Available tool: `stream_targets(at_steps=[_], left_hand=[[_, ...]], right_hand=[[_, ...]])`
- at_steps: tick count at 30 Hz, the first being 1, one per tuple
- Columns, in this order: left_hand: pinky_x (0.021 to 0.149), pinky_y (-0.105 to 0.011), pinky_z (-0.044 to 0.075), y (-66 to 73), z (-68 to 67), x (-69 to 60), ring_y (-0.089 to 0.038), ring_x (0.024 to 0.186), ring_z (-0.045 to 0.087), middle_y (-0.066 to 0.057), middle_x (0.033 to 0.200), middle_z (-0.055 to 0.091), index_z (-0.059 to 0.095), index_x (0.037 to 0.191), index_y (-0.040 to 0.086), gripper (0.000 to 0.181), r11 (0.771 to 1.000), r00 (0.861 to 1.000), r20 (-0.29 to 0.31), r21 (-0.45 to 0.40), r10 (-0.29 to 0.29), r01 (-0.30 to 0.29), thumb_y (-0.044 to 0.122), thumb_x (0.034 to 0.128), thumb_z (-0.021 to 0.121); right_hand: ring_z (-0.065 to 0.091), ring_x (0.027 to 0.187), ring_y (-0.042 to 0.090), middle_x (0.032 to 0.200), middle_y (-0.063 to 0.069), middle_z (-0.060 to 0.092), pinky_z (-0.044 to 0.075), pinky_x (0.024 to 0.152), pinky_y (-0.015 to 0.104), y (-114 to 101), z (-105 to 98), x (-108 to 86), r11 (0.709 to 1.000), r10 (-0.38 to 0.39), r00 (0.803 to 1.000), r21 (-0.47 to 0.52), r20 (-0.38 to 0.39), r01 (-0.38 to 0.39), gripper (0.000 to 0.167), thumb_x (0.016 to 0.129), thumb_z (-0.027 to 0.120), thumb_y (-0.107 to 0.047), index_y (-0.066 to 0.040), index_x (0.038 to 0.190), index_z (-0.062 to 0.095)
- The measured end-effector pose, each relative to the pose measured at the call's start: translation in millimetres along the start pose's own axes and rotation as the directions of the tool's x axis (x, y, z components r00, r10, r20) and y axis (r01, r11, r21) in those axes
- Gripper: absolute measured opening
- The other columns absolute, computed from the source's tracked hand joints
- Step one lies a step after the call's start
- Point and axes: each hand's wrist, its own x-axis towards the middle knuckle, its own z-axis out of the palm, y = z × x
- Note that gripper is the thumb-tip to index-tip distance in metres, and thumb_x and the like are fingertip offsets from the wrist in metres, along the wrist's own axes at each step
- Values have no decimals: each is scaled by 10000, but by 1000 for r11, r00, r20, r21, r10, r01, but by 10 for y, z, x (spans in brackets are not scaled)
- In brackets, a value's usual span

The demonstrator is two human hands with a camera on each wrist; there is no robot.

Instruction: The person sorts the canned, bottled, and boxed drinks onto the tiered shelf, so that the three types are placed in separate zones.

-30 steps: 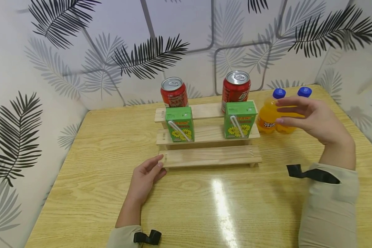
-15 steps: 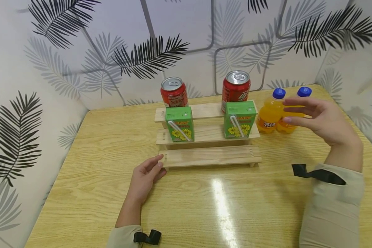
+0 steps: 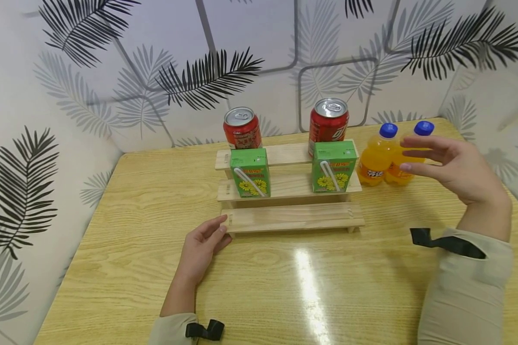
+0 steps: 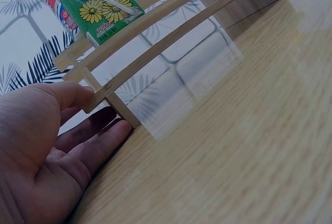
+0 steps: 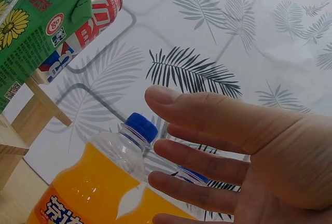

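Observation:
A three-tier wooden rack (image 3: 293,218) stands on the table. My left hand (image 3: 201,245) holds the left end of its lowest tier; in the left wrist view the thumb (image 4: 78,95) lies against the board's end and the other fingers are under it by the leg. Two red cola cans (image 3: 242,129) stand on the top tier, two green drink cartons (image 3: 250,173) with straws on the middle one. My right hand (image 3: 462,170), fingers spread and holding nothing, hovers by two orange soda bottles (image 3: 374,160) with blue caps. It partly covers the right-hand bottle (image 3: 399,175).
The bottles stand close together on the wood-grain table (image 3: 155,201), just right of the rack. Behind the table rises a wall (image 3: 267,38) with a leaf pattern. Light glares off the table in front of the rack.
My right hand has drawn back to the right, away from the orange soda bottles, showing more of them. My left hand, the rack, the cans and the cartons have stayed put.

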Motion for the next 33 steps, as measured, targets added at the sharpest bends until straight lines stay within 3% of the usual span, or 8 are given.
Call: stream_targets(at_steps=[12, 19, 23, 27, 30, 33], left_hand=[[942, -272, 594, 11, -3, 0, -67, 1072, 676, -179, 1375, 582, 602, 1357, 33, 348, 1000, 1000, 0, 4, -15, 15, 75, 1013, 581], [940, -269, 594, 5, -6, -6, -69, 1088, 670, -162, 1401, 572, 595, 1361, 26, 355, 1000, 1000, 5, 8, 5, -5, 88, 1012, 587], [940, -265, 592, 1, -6, -2, -70, 1091, 670, -162, 1394, 576, 597, 1358, 29, 356, 1000, 1000, 4, 10, 10, -10, 99, 1009, 595], [942, -271, 591, -2, -7, 0, -77, 1091, 670, -163, 1385, 581, 603, 1353, 35, 350, 1000, 1000, 3, 9, 11, -11, 95, 1008, 596], [943, -275, 593, 0, -7, 0, -80, 1093, 670, -164, 1387, 580, 602, 1355, 34, 350, 1000, 1000, 3, 4, 7, -7, 84, 1009, 592], [945, -278, 593, 5, -9, 0, -76, 1095, 669, -166, 1393, 576, 599, 1360, 32, 351, 1000, 1000, 6, 3, 1, -1, 82, 1012, 584]], right_hand=[[598, 1052, -39, 1330, -73, 618, 496, 784, 5, 36, -48, -43, 999, 43, 997, -23, -63, -44, 470, 903, 751, -141, -173, 1356, 628], [562, 1051, -87, 1225, -225, 629, 467, 754, -1, 30, -63, -38, 992, 110, 987, -53, -115, -117, 504, 904, 756, -239, -171, 1381, 605], [574, 1037, -98, 1180, -246, 646, 474, 777, 11, 30, -73, -46, 990, 122, 982, -48, -147, -130, 513, 897, 763, -262, -165, 1376, 608], [575, 1045, -101, 1191, -241, 646, 500, 893, 56, 27, -82, -49, 987, 144, 977, -43, -159, -153, 520, 895, 762, -285, -174, 1379, 606], [561, 1065, -83, 1187, -252, 645, 469, 1091, 196, 24, -84, -52, 985, 162, 972, -29, -170, -169, 520, 901, 755, -293, -179, 1384, 600], [549, 1074, -60, 1172, -263, 645, 402, 1197, 348, 29, -84, -57, 983, 179, 965, -3, -193, -183, 514, 903, 751, -296, -188, 1382, 600]])
